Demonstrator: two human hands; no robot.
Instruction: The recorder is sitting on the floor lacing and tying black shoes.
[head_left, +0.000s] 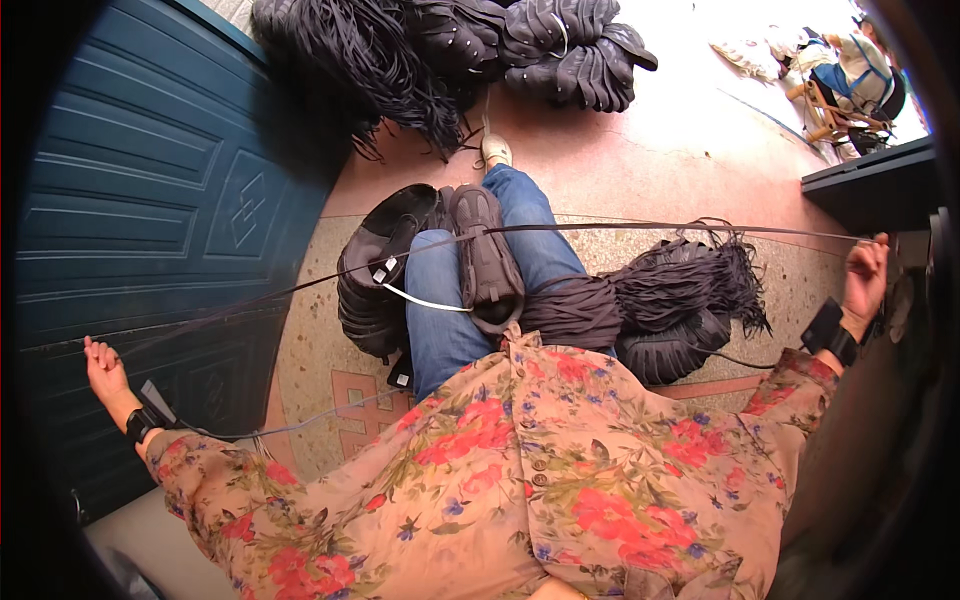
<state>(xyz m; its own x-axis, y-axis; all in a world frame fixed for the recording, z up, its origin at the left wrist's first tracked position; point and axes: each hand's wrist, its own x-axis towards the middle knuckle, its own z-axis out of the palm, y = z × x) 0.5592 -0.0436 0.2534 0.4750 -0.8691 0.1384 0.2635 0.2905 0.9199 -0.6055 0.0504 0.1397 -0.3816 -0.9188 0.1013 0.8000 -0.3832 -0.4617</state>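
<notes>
Pinching dark lace [620, 226] apparently near its ends: closing left-hand fingers [104, 362] on it out by the blue panelled door [130, 140], closing right hand [864, 280] on it far out opposite. Holding it nearly straight between, crossing in view above the knees and dark shoe [488, 250]; not showing whether touching either. Reading as very light, limp, soft, probably hard to damage; likely slipping through loose fingers and tangling once slack. Favouring a thumb-and-fingertip pinch close to each tip, leaving the middle free. Outward: seeing that shoe resting between the jeans [435, 330], with a pale strap [425, 299] running off its left side. Seeing a lace bundle [685, 280] lying by the right thigh, partly over stacked shoes [670, 350]; more nested shoes [362, 310] sitting left of the knees. Farther out, seeing another shoe heap [575, 55] and loose laces [395, 75] lying beyond the foot.
</notes>
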